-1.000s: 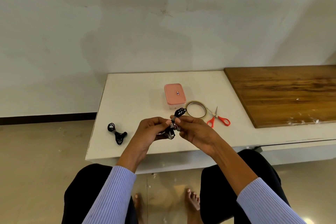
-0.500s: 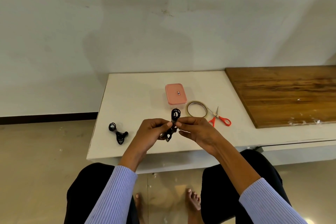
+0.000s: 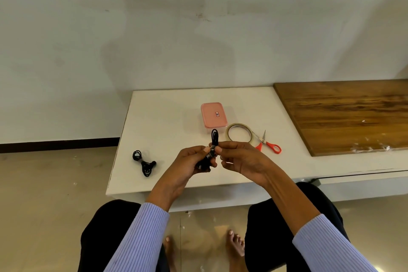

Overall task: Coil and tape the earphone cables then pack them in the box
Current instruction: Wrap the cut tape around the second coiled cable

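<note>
A coiled black earphone cable point(image 3: 214, 139) stands upright between my hands, with clear tape around its middle. My left hand point(image 3: 189, 163) grips the lower part of the coil. My right hand point(image 3: 240, 159) pinches the taped middle with thumb and forefinger. A second coiled black earphone point(image 3: 143, 162) lies on the white table point(image 3: 167, 117) at the left. The pink lidded box point(image 3: 213, 115) sits shut at the table's middle, just beyond my hands.
A roll of clear tape point(image 3: 239, 132) lies right of the box, with red-handled scissors point(image 3: 266, 143) beside it. A wooden board point(image 3: 344, 115) covers the table's right part. A wall stands behind; my knees and feet are below the table's front edge.
The coil has turned from tilted to upright and risen slightly between my fingers. Both hands stay on it at the same spot.
</note>
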